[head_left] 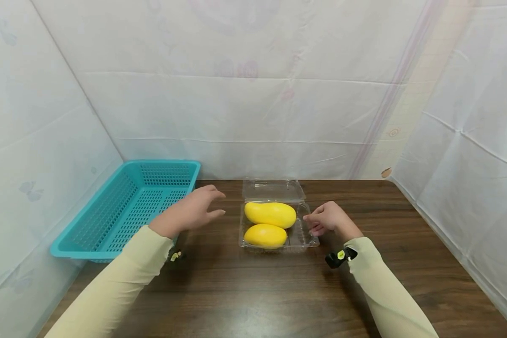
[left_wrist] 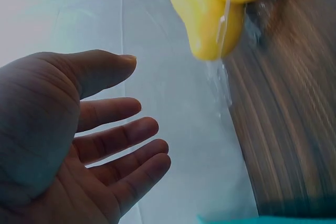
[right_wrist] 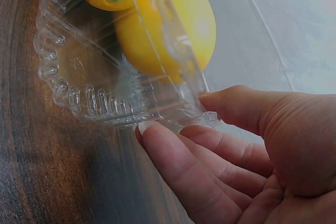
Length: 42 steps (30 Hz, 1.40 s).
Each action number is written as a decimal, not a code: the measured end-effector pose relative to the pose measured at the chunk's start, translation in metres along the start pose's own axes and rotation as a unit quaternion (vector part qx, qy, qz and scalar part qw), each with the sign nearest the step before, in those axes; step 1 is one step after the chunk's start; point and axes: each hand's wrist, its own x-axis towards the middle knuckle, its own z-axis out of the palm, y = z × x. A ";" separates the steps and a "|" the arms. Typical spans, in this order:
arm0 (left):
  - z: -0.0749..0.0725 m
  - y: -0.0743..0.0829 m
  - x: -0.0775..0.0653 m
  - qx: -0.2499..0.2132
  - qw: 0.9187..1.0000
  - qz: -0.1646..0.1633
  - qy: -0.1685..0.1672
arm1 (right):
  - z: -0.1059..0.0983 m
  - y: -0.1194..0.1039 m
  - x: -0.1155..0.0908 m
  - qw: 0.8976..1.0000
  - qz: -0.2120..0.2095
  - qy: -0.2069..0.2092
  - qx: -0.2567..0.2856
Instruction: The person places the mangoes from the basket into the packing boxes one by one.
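A clear plastic clamshell box (head_left: 299,238) lies on the table with its lid (head_left: 272,191) folded back towards the wall. Two yellow mangoes sit in it, a longer mango (head_left: 270,214) behind and a shorter mango (head_left: 265,235) in front. My right hand (head_left: 327,218) pinches the box's right edge; in the right wrist view its thumb is on the rim and a fingertip (right_wrist: 146,127) lies against the corner. My left hand (head_left: 190,211) hovers left of the box, holding nothing, its thumb and fingers spread apart in the left wrist view.
A turquoise slatted basket (head_left: 194,168) stands at the left, partly behind my left forearm. White sheeting (head_left: 257,108) hangs along the back and both sides of the brown wooden table (head_left: 253,291). A dark wrist camera (head_left: 340,257) is strapped below my right hand.
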 end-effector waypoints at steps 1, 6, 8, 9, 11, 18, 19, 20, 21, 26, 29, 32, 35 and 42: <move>-0.002 -0.002 -0.002 0.000 1.000 -0.005 0.002 | 0.000 0.000 0.000 1.000 0.000 0.001 0.000; -0.010 -0.013 -0.012 -0.003 1.000 -0.023 0.014 | 0.001 0.001 0.000 1.000 -0.001 0.002 0.001; -0.013 -0.018 -0.016 -0.002 0.999 -0.026 0.020 | 0.001 0.001 0.000 1.000 -0.002 0.001 0.002; -0.015 -0.020 -0.018 -0.002 0.999 -0.026 0.023 | 0.001 0.001 0.000 1.000 -0.003 0.001 0.002; -0.018 -0.026 -0.021 0.001 0.999 -0.026 0.026 | 0.001 0.001 0.000 1.000 -0.004 0.000 0.000; -0.023 -0.050 -0.028 0.006 0.999 -0.044 0.020 | 0.001 0.001 0.000 1.000 -0.007 0.002 -0.007; -0.022 -0.054 -0.029 0.006 0.999 -0.044 0.016 | 0.001 0.001 0.000 1.000 -0.008 0.001 -0.007; -0.021 -0.058 -0.030 0.005 0.999 -0.044 0.013 | 0.001 0.001 0.000 1.000 -0.008 0.001 -0.007; -0.020 -0.061 -0.030 0.004 0.999 -0.043 0.010 | 0.001 0.001 0.000 1.000 -0.008 0.001 -0.006; -0.020 -0.075 -0.034 -0.011 0.999 -0.041 -0.013 | 0.002 0.001 0.001 1.000 -0.009 0.001 -0.003; -0.021 -0.081 -0.035 -0.021 0.998 -0.052 -0.035 | 0.001 0.001 0.001 1.000 -0.010 0.003 -0.004; -0.022 -0.087 -0.037 -0.024 0.996 -0.065 -0.055 | 0.001 0.001 0.001 1.000 -0.012 0.001 -0.005; -0.023 -0.091 -0.037 -0.027 0.994 -0.074 -0.075 | 0.000 0.000 0.000 1.000 -0.011 0.000 -0.004; -0.027 -0.100 -0.038 -0.025 0.989 -0.079 -0.126 | -0.001 0.001 0.000 1.000 -0.017 -0.001 -0.009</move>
